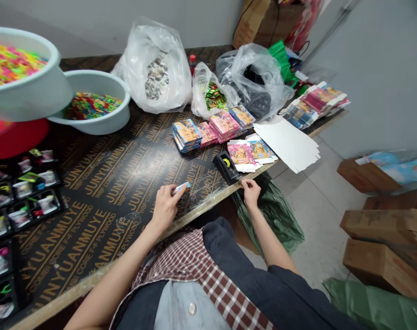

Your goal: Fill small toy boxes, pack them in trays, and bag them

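The table [150,158] under my work is smooth black plywood, printed over in tan lettering, with a pale raw edge along my side. To my left, round pale-blue tubs [30,98] of smooth plastic hold heaps of small bright pieces, and black trays [60,197] with squarish pockets hold little wrapped items. Crinkled, cloudy plastic bags [179,82] slump open at the back, one filled with silvery scraps, one with shiny green packets. Nearer stand glossy blue and pink boxes [188,132], flat and rectangular, in short stacks. Beside them lie flat printed cartons [241,155] and a matte white card sheet [287,142] with notched edges reaching past the table edge.

My left hand [164,208] is closed lightly around a small blue-and-white box [180,188], thumb and fingers pinching its sides so that one narrow end pokes out toward the right, just over the black surface near the front edge. My right hand [251,195] is at the table edge, just beside the black tape dispenser [226,167] with its yellow core; its fingers curl in, thumb tip against forefinger. Whether a strip of tape lies between them, I cannot tell.
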The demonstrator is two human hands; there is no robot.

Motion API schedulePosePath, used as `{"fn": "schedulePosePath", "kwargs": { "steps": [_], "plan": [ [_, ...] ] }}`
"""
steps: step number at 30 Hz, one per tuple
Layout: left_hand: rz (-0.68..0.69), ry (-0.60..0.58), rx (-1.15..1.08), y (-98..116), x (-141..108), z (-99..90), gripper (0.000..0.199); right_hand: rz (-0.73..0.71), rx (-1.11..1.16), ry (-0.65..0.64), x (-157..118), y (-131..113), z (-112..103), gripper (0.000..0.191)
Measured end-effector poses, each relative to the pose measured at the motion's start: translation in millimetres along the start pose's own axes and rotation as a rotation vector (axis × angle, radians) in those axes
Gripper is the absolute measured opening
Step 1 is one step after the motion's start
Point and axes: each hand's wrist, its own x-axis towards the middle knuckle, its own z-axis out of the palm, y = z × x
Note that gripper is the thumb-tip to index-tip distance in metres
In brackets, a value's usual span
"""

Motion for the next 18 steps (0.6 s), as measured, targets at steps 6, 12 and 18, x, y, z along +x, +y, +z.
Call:
{"fn": "schedulePosePath", "kwargs": {
  "steps": [6, 12, 18],
  "plan": [
    [-0.074, 0.094, -0.153, 0.6, -1.6, 3.3, 0.042, 0.319, 0.324, -0.539, -68.7, -62.3, 37.0, 0.037],
    [-0.013, 0.179, -0.222, -2.5, -3.4, 4.6, 0.022, 0.68, 0.622, -1.179, -110.1, -114.6, 85.6, 0.039],
    [-0.001, 0.106, -0.182, -8.5, -6.2, 6.2, 0.027, 0.779, 0.686, -1.196, -103.8, -107.4, 97.1, 0.03]
  ]
}}
